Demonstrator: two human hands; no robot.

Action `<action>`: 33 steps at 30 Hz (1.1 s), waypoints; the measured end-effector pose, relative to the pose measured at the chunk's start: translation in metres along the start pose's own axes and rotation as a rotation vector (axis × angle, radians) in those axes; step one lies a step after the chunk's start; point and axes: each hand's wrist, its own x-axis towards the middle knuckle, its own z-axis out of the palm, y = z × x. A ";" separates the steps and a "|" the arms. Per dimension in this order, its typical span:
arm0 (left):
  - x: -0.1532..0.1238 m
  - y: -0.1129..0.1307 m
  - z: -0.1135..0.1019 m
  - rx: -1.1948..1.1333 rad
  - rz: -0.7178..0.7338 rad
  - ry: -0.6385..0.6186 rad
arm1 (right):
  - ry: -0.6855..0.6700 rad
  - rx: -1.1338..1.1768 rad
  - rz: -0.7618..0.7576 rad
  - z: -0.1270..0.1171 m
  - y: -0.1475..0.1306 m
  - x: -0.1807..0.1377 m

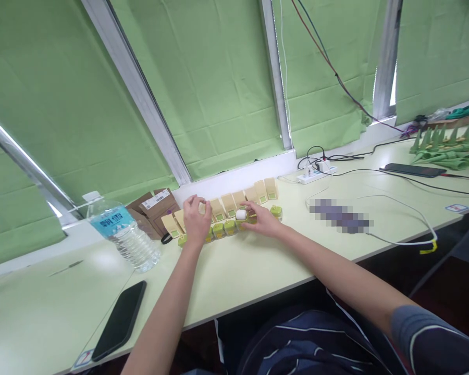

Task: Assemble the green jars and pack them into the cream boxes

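A long green pill organizer (223,228) lies on the pale desk with its row of cream lids (234,200) flipped up toward the window. My left hand (196,220) rests curled on the organizer's left end, fingers bent over a lid there. My right hand (262,219) lies over the right part of the row, and a small white capsule-like piece (241,214) sits at its fingertips, pinched between thumb and fingers. The last compartment (275,211) shows just past my right hand.
A water bottle (123,234) stands left, brown cardboard boxes (153,208) behind it. A black phone (120,319) lies near the front edge. A power strip (316,174) with cables, a second phone (412,170) and green paper cones (445,148) sit right.
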 end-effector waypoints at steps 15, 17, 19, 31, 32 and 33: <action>-0.071 0.011 0.023 -0.272 -0.053 -0.396 | 0.067 0.032 0.036 -0.002 -0.005 0.002; -0.070 0.012 0.022 -0.297 -0.109 -0.423 | 0.054 0.030 0.024 -0.001 -0.005 0.001; -0.070 0.013 0.022 -0.318 -0.154 -0.452 | 0.042 0.030 0.013 0.000 -0.004 0.001; -0.071 0.008 0.028 -0.354 -0.128 -0.485 | -0.030 0.021 -0.008 0.002 -0.001 -0.001; -0.071 0.008 0.028 -0.351 -0.122 -0.491 | -0.037 0.019 -0.005 0.002 -0.002 -0.001; -0.072 0.007 0.028 -0.349 -0.117 -0.498 | -0.042 0.019 0.000 0.001 -0.004 -0.002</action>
